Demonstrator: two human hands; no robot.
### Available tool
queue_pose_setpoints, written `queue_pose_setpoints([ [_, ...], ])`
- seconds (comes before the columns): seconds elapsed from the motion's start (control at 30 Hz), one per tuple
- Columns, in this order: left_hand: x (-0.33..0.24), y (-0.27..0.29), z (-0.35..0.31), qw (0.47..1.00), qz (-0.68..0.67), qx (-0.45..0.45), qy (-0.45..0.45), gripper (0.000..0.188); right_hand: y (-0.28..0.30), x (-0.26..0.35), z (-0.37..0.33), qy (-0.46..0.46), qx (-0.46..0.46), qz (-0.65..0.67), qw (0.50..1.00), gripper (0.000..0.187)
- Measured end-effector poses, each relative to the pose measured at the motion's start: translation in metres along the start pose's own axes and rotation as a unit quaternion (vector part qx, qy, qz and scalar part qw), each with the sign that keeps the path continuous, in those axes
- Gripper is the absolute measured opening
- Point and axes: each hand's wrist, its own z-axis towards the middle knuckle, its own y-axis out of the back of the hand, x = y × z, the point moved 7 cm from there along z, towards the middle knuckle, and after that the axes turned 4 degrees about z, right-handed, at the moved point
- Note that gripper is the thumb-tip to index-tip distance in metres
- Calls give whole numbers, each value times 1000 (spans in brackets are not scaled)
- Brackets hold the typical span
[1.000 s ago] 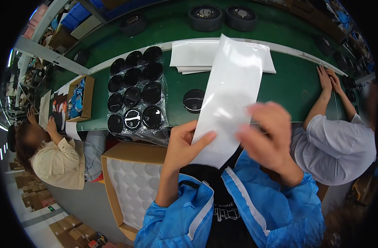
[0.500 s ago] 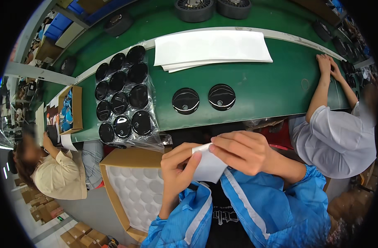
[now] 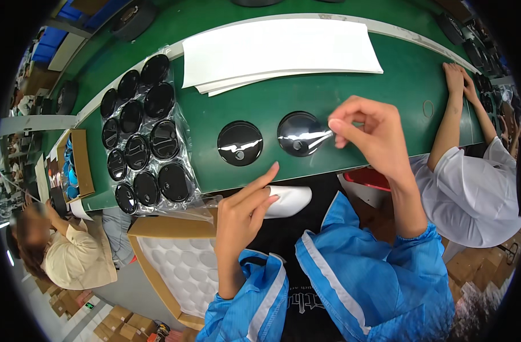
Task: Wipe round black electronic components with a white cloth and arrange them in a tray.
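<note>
My left hand (image 3: 244,205) sits at the near edge of the green table (image 3: 403,85), fingers on a folded white pouch (image 3: 289,199) held just below the table edge. My right hand (image 3: 371,134) is raised over the table, thumb and forefinger pinched together beside a glossy black round disc (image 3: 297,135); whether it grips a thin film I cannot tell. A second black disc (image 3: 240,143) lies to the left of the first. My blue sleeves fill the lower part of the view.
A plastic-wrapped tray of several black discs (image 3: 139,148) lies at the left. A stack of white sheets (image 3: 277,51) lies at the far side. Another person in white (image 3: 471,188) rests hands on the table at right. A cardboard box with a white dimpled insert (image 3: 180,268) stands below.
The long white pouch held up in both hands a second ago has been folded down and lowered; my right hand has left it and reached to the right-hand black disc.
</note>
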Motion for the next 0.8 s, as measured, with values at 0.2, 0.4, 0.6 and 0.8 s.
queue_pose_setpoints([
  [0.2,7,-7,-3,999,-19,29,29,20,7,-46,19,-94,22,-31,995,5],
  [0.4,14,-9,-4,998,-36,29,42,20,3,-47,34,-109,64,-68,990,6],
  [0.6,13,-9,-3,996,-63,11,54,17,2,-49,39,-106,106,-91,984,5],
  [0.8,15,-8,-4,997,-47,23,53,21,3,-49,41,-97,115,-87,985,5],
])
